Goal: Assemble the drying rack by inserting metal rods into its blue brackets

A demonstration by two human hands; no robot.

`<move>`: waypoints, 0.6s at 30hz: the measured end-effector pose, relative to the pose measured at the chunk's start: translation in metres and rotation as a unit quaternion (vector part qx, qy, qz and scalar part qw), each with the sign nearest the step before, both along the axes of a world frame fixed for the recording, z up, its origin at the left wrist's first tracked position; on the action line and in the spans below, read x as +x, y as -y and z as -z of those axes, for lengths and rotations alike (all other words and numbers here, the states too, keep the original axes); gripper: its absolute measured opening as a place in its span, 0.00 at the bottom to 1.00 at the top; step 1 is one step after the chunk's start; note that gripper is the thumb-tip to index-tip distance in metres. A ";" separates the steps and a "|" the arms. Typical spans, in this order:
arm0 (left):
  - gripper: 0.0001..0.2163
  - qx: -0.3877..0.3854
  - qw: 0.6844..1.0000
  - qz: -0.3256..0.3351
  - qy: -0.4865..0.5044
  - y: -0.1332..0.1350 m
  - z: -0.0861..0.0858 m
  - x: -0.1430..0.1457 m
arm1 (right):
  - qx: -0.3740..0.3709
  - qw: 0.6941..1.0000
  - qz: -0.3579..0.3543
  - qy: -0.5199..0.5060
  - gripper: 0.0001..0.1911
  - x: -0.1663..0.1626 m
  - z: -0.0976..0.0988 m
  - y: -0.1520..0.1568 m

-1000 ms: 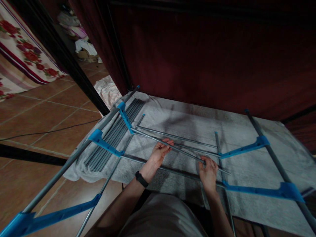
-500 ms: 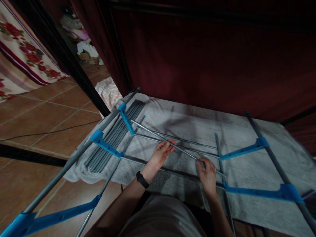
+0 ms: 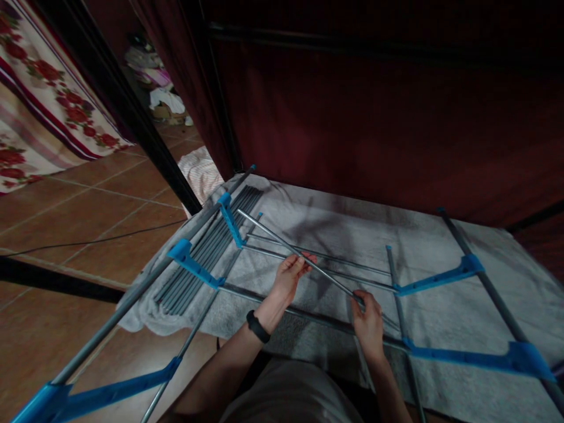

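Both my hands hold one thin grey metal rod [image 3: 326,277] that slants from upper left to lower right over a grey towel [image 3: 335,223]. My left hand [image 3: 288,276], with a black wristband, grips it near the middle. My right hand [image 3: 368,317] is closed on it near its lower right end. The rod's far end [image 3: 240,212] lies close to a blue plastic bracket [image 3: 231,220] of a drying-rack frame. Two more thin rods [image 3: 317,258] run across the frame just beyond my hands.
A bundle of loose grey rods [image 3: 207,252] lies on the towel at the left. Blue brackets [image 3: 440,279] and grey tubes [image 3: 489,288] of the frame stand on both sides. A dark red fabric wall [image 3: 374,117] rises behind. Tiled floor [image 3: 88,217] and a cable lie left.
The rod's left end has lifted and swung farther away, toward the upper part of the blue bracket. Both hands keep their grip and have shifted slightly.
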State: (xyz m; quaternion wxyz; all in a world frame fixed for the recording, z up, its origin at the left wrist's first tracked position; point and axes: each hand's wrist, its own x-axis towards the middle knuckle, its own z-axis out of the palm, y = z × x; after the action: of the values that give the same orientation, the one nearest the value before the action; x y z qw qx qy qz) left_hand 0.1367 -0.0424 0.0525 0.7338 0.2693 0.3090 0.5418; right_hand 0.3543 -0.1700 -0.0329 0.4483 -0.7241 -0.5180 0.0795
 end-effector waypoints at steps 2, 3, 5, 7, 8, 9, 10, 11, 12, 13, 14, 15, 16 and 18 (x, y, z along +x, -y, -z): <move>0.16 0.007 1.000 -0.001 -0.003 -0.001 -0.007 0.002 | -0.004 1.000 0.009 -0.012 0.19 0.000 -0.002 -0.003; 0.16 0.010 1.000 -0.003 -0.003 -0.001 -0.010 0.004 | -0.003 1.000 0.014 -0.018 0.19 -0.001 -0.003 -0.005; 0.18 0.020 1.000 -0.007 -0.005 -0.002 -0.018 0.007 | 0.004 0.999 0.018 -0.035 0.20 -0.001 -0.005 -0.010; 0.19 0.034 0.999 -0.004 -0.010 -0.002 -0.025 0.012 | 0.014 0.998 0.016 -0.059 0.21 -0.004 -0.007 -0.016; 0.20 0.043 0.999 -0.001 -0.014 -0.002 -0.028 0.015 | 0.018 0.997 0.014 -0.072 0.21 -0.006 -0.007 -0.020; 0.20 0.052 0.998 0.002 -0.019 -0.001 -0.030 0.017 | 0.021 0.996 0.014 -0.085 0.21 -0.009 -0.007 -0.022; 0.20 0.062 0.998 0.003 -0.024 0.001 -0.032 0.020 | 0.023 0.995 0.013 -0.098 0.21 -0.012 -0.008 -0.025; 0.20 0.074 0.997 0.005 -0.031 0.002 -0.032 0.023 | 0.023 0.993 0.013 -0.111 0.21 -0.015 -0.008 -0.027; 0.19 0.085 0.995 0.009 -0.040 0.004 -0.032 0.025 | 0.023 0.992 0.012 -0.122 0.21 -0.019 -0.009 -0.029; 0.19 0.098 0.994 0.015 -0.051 0.007 -0.032 0.028 | 0.023 0.991 0.011 -0.132 0.21 -0.022 -0.009 -0.030; 0.18 0.110 0.992 0.021 -0.064 0.009 -0.032 0.030 | 0.022 0.990 0.009 -0.137 0.21 -0.025 -0.011 -0.031; 0.18 0.123 0.989 0.027 -0.076 0.011 -0.033 0.032 | 0.020 0.990 0.007 -0.139 0.21 -0.028 -0.012 -0.032; 0.17 0.136 0.986 0.029 -0.089 0.012 -0.034 0.033 | 0.019 0.990 0.003 -0.137 0.22 -0.030 -0.014 -0.032; 0.17 0.165 0.979 0.019 -0.114 0.012 -0.042 0.033 | 0.023 0.991 -0.010 -0.128 0.24 -0.032 -0.020 -0.032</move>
State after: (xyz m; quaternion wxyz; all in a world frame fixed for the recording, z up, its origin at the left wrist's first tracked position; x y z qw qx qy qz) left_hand 0.1693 -0.0546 0.0943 0.6493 0.4529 0.2915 0.5369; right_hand 0.3226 -0.1377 -0.0131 0.5267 -0.6924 -0.4649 0.1645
